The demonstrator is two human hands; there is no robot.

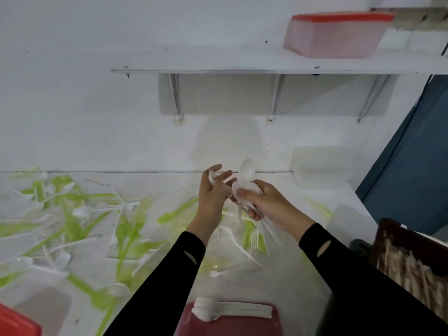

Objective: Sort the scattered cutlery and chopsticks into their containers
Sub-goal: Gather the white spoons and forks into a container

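While the right hand (264, 202) grips a bundle of white spoons (244, 183), bowls toward the far wall (97, 117) and handles toward the tabletop's (278, 280) near edge, the left hand (213, 192) spreads straight fingers against it. The red container (242, 326) of spoons sits at that edge, roughly equally near both hands.

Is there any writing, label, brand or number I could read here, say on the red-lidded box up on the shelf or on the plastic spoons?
None: no word, number or brand can be read in this view.
Red-lidded box on the shelf: plain sides, no label shows.
White spoons in the right hand: no marking shows.
Chopsticks in the dark basket: too blurred to tell any print.
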